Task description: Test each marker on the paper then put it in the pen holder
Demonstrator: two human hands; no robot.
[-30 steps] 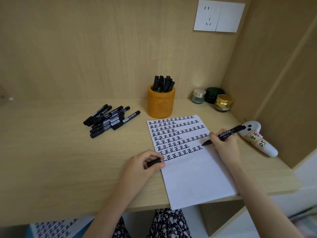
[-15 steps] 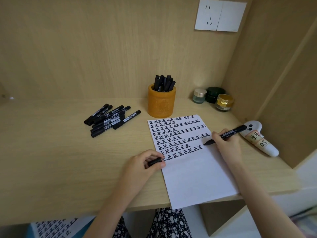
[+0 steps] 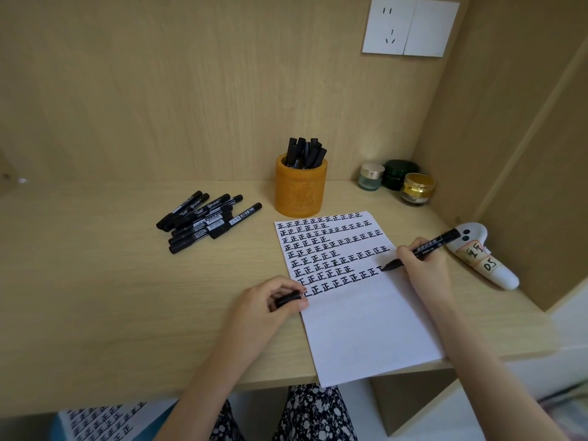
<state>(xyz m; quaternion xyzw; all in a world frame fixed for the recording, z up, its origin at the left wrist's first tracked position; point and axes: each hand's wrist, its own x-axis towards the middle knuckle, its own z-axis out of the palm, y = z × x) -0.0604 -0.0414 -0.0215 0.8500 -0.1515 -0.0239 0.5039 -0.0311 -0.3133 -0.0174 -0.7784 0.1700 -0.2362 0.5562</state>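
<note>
— What lies between your right hand (image 3: 423,265) and the holder (image 3: 300,198)?
— Only the flat paper (image 3: 366,329); I can pass over it. The holder's mouth is crowded with markers (image 3: 305,154).
— And the sides?
— Far right, three jars (image 3: 394,183). Right, a white gadget (image 3: 483,259) near the wall (image 3: 525,154). Left of the holder, loose markers (image 3: 203,221), then wide bare desk (image 3: 95,281).

Mostly beige here: the pale wood-grain laminate desk (image 3: 95,297), with a white sheet of paper (image 3: 359,329) whose top half is rows of black 正 marks. The loose plastic markers (image 3: 203,221) are black with white label print, the round carved pen holder (image 3: 300,194) is amber-orange, plus a silver-lidded frosted jar (image 3: 370,177), a dark green jar (image 3: 399,173) and a gold jar (image 3: 416,188).
</note>
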